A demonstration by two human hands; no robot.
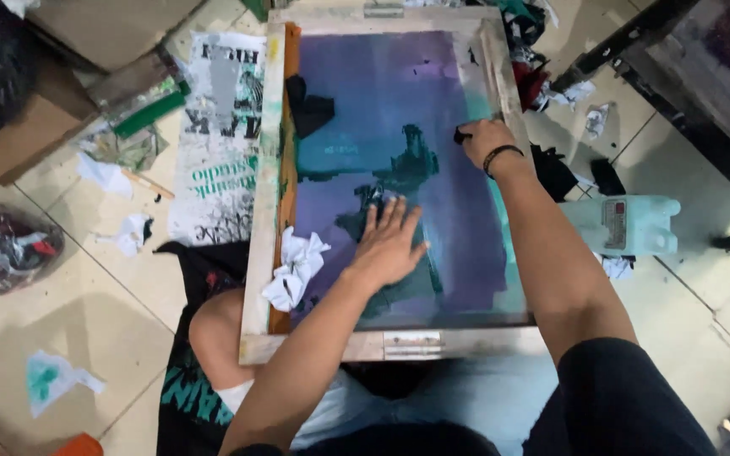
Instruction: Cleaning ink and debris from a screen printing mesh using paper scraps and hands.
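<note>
A wooden-framed printing screen (257, 211) lies flat over my lap, its mesh purple with teal and dark stains. My left hand (389, 243) presses flat on the mesh near the middle, fingers spread. My right hand (485, 139), with a black wristband, is closed on a small dark rag (462, 134) against the mesh near the right edge. A crumpled white cloth (297, 266) and a black rag (310, 111) lie on the screen's left side.
On the tiled floor, a printed paper sheet (221, 143) lies left of the frame, with scraps and a plastic bag (6, 249) further left. A white plastic jug (627, 225) stands to the right. Cardboard (19, 139) and a dark table frame (703, 135) border the area.
</note>
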